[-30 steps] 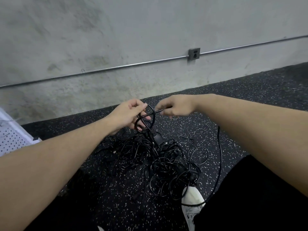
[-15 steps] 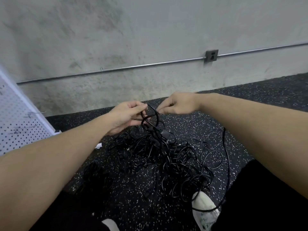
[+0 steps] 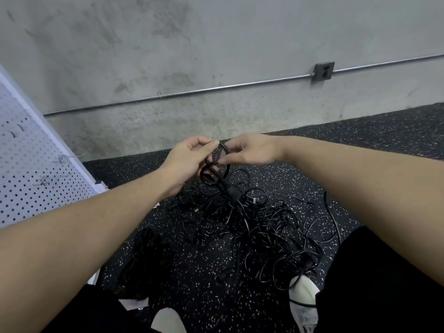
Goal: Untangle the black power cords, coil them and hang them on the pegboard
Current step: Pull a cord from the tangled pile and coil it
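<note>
Head view: left hand [image 3: 187, 162], right hand [image 3: 249, 150] both pinching cord loop [image 3: 217, 170], now lifting higher off tangle [image 3: 259, 227]; untangling barely starting.

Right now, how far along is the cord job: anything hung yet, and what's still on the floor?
Done: little. One dark bundle lies apart on the floor, possibly coiled; the pegboard shows only bare hooks. In hand: the left hand and right hand both pinch a small cord loop lifted off the pile. Left: the tangled pile still needs separating, coiling and hanging.
</note>
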